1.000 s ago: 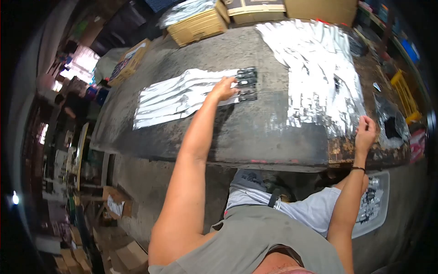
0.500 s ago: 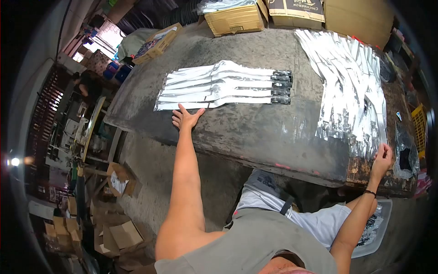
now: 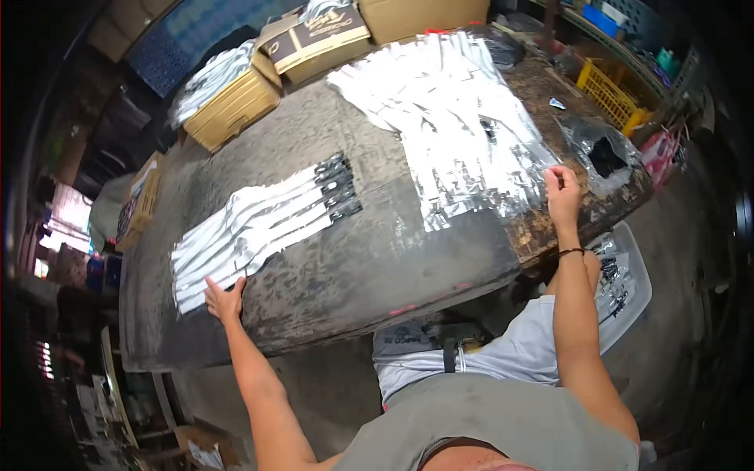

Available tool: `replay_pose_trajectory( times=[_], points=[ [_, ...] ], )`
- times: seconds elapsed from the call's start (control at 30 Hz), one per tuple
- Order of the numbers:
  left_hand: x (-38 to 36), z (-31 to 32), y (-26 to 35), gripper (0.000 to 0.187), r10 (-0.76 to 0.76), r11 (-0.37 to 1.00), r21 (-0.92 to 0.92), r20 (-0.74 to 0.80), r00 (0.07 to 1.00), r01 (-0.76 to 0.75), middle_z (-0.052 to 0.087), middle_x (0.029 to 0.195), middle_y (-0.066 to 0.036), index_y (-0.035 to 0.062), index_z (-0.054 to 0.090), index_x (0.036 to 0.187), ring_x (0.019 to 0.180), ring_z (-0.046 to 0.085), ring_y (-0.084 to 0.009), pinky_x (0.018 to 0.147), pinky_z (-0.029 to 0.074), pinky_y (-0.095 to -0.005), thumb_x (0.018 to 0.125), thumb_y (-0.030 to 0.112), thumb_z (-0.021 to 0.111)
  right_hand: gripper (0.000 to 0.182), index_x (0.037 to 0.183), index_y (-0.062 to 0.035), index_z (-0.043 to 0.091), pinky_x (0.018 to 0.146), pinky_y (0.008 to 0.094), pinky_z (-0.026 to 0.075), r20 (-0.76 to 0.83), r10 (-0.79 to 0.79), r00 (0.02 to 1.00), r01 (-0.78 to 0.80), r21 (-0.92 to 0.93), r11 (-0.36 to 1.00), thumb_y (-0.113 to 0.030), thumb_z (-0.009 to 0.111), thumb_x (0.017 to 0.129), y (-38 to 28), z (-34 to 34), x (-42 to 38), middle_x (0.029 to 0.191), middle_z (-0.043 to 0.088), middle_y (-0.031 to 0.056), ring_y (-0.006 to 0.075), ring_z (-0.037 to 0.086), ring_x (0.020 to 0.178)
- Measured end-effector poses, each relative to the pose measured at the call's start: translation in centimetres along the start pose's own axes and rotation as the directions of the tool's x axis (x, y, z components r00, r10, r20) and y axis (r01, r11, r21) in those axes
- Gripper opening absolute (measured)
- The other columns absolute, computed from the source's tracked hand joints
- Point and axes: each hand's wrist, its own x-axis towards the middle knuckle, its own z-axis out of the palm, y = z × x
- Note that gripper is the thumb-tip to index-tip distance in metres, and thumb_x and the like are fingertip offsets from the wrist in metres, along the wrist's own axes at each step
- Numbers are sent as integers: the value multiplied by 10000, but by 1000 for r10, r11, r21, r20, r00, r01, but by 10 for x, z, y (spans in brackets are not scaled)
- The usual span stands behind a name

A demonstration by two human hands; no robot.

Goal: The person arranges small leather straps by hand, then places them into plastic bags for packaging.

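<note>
1. Left hand (image 3: pixel 225 300): fingers spread wide at the flat, glossy white strips (image 3: pixel 255 224), black-ended, side by side.
2. Right hand (image 3: pixel 563 192): fingers pinching a filmy plastic end (image 3: pixel 545 156) of the shiny, fanned pile (image 3: pixel 448 110).
3. Beneath both: scuffed, mottled grey bench (image 3: pixel 369 263).

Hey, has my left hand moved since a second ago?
Yes. Against the table, your left hand has moved left and toward you, going from the black ends of the smaller strip bundle to beside its opposite, white end.
</note>
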Motion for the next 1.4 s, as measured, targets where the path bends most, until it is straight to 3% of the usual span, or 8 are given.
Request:
replay_pose_trajectory(
  times=[0.27,0.33,0.57,0.73,0.87,0.93,1.2,1.4],
  points=[
    [-55,6,21,886,18,998,57,-203,979,-7,44,1590,-200,138,127,1539,1460,53,-391,1123,150,-585,897,630,487,152,941,-14,658,672,264,465,-187,-24,982,22,-14,1000,-160,633,911,-11,-30,14,845,629,46,125,573,748],
    [-67,23,2,800,238,965,173,-250,939,-199,75,1583,-209,107,172,1529,1449,98,-410,1131,172,-542,942,580,440,172,936,-12,661,702,288,477,-257,65,964,-40,100,994,-178,629,909,12,-39,22,852,651,70,154,597,766],
    [-202,19,28,575,381,915,169,-64,922,-367,331,1522,-121,138,392,1452,1403,293,-320,1107,234,-513,983,469,436,167,992,-45,687,788,363,497,-549,-23,835,-117,-219,969,-142,587,900,36,-113,42,938,675,141,296,648,884],
    [-214,51,22,423,423,906,139,-361,831,-401,500,1419,-53,148,545,1341,1318,432,-309,1085,274,-500,1009,378,419,195,1011,-63,693,824,410,499,-414,-102,904,-81,-402,912,-99,538,898,65,-133,67,1012,678,154,339,639,937],
    [-213,56,19,415,438,896,122,-403,804,-427,515,1404,-51,149,561,1326,1306,442,-300,1074,287,-486,1009,375,419,208,1017,-89,702,842,437,495,-140,127,982,-179,-481,858,-118,539,891,73,-112,73,1050,678,140,359,632,956],
    [-211,55,18,416,442,893,117,-405,800,-435,516,1403,-46,149,563,1324,1303,446,-295,1072,289,-479,1008,377,419,193,1008,-88,700,837,444,499,-117,80,990,-139,-684,716,-182,566,906,69,-101,68,1007,679,149,355,630,961],
    [-214,51,20,407,442,894,110,-383,811,-435,522,1396,-49,141,575,1309,1298,450,-295,1065,295,-465,1002,366,431,279,1086,-87,651,903,487,458,-231,346,909,-396,-737,548,-292,603,902,58,-93,80,1138,629,149,327,619,1049],
    [-214,53,19,408,460,877,72,-406,790,-474,509,1403,-59,123,555,1315,1313,431,-304,1080,268,-491,997,354,447,256,1060,-74,621,866,502,496,-223,363,905,-412,-672,615,-190,536,847,74,-98,89,1127,630,162,364,612,1054]
  ],
)
